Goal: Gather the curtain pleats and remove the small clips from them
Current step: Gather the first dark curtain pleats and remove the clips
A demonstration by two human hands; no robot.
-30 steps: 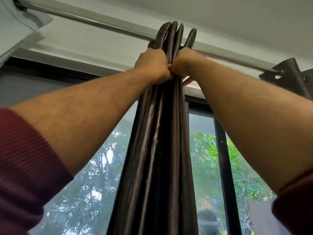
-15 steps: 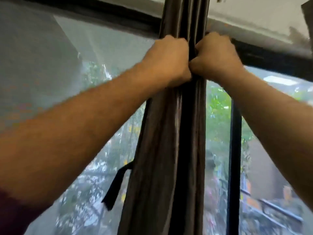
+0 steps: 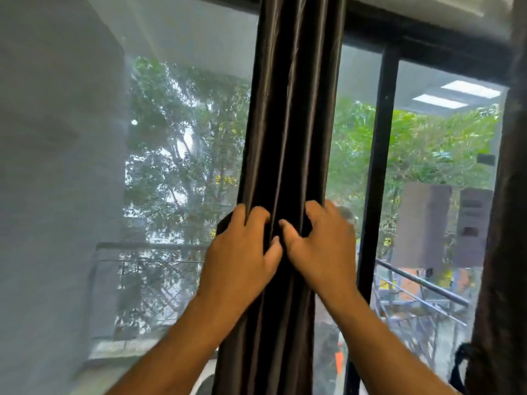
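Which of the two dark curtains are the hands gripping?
The gathered curtain hanging mid-window: the left hand and right hand both curl round its pleats. The other curtain hangs untouched at the right edge of the view.

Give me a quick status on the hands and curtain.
Left hand and right hand both grip the gathered curtain. No clips visible. Nothing in the way.

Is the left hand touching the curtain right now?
Touching. In the head view the left hand has its fingers curled into the folds of the gathered curtain, gripping the fabric with no gap.
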